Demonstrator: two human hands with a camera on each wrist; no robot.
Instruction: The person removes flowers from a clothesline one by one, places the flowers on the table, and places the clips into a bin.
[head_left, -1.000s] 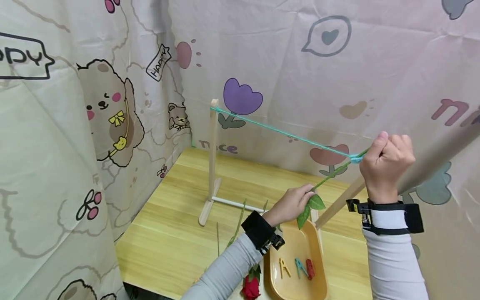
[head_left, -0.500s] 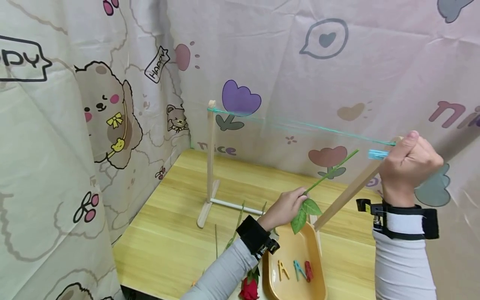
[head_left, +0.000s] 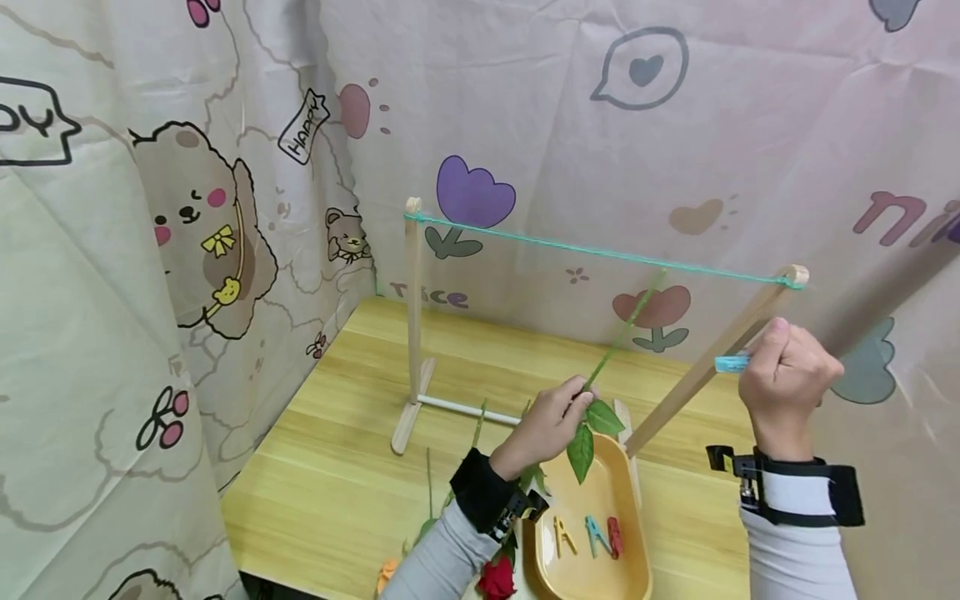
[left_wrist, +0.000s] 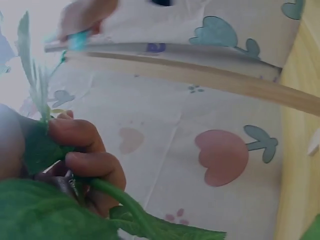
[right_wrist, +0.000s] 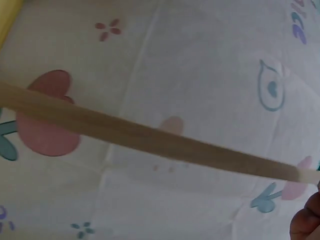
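Note:
My left hand (head_left: 543, 425) grips a green flower stem (head_left: 622, 337) just above its leaves (head_left: 581, 450). The stem leans up and right, its tip overlapping the turquoise cord (head_left: 592, 250) in the head view; I cannot tell whether they touch. Any bloom on it is hidden. With curled fingers, my right hand (head_left: 791, 379) holds a blue clothespin (head_left: 730, 364) beside the right wooden post (head_left: 705, 367), below the cord. In the left wrist view, that clothespin (left_wrist: 78, 40) is blurred. Only a few right-hand fingers (right_wrist: 306, 220) show at the right wrist view's edge.
The cord runs from the left post (head_left: 414, 308) to the right one, above a white crossbar (head_left: 465, 407). An orange tray (head_left: 647, 558) holds yellow (head_left: 564, 536), blue (head_left: 596, 536) and red (head_left: 615, 537) clothespins. A red rose (head_left: 497, 577) and an orange flower (head_left: 386, 575) lie at the front.
The right hand has moved right, then down from the cord, still holding the blue clothespin. The cord, pulled down before, has sprung up straight. The left hand and stem have shifted left.

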